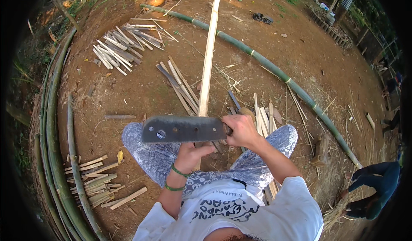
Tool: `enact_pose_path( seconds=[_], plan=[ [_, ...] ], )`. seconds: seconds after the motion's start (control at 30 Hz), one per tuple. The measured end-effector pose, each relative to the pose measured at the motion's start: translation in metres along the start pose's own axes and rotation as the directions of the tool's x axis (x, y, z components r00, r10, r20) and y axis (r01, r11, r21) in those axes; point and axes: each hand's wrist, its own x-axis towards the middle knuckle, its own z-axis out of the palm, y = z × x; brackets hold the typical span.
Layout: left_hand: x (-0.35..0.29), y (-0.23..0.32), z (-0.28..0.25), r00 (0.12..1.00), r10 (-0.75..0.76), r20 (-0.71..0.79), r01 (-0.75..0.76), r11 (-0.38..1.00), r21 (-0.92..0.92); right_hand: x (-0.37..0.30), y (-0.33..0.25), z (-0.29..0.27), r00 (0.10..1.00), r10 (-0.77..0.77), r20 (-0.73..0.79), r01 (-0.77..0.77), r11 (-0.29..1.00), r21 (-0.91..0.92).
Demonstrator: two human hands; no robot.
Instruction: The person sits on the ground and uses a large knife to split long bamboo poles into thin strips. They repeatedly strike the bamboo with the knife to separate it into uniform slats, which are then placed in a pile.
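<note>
My right hand (242, 130) is closed round the handle of a broad cleaver (184, 129). Its dark, rectangular blade points left, level across my lap. A long, pale split bamboo strip (209, 56) stretches away from me, its near part passing beneath the blade. My left hand (193, 155) grips the strip's near end just below the cleaver, with the fingers partly hidden by the blade. Just beyond my right hand is a brown rounded thing (245, 112), too covered to make out.
Piles of split bamboo pieces lie at the far left (118, 48), near left (92, 181) and by my right knee (265, 120). A long green bamboo pole (274, 69) crosses the dirt ahead; more poles (53, 155) line the left. Another person (375, 185) bends over at right.
</note>
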Motion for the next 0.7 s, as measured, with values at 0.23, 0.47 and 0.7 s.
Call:
enact_pose_path(
  seconds=[0.23,0.47,0.7],
  plan=[
    [0.001,-0.004,0.000,0.999,0.011,-0.037,-0.011,1.000,0.016,0.005,0.000,0.000,0.998,-0.042,0.041,0.043,0.999,-0.019],
    [0.005,0.002,-0.008,0.998,-0.021,-0.062,0.028,0.994,0.105,0.026,0.018,0.011,0.995,-0.091,-0.038,0.089,0.995,-0.054],
    [-0.026,-0.005,0.000,0.996,0.054,0.073,-0.038,0.979,-0.203,0.068,0.099,-0.019,0.888,0.369,-0.275,-0.397,0.916,-0.053]
  ],
)
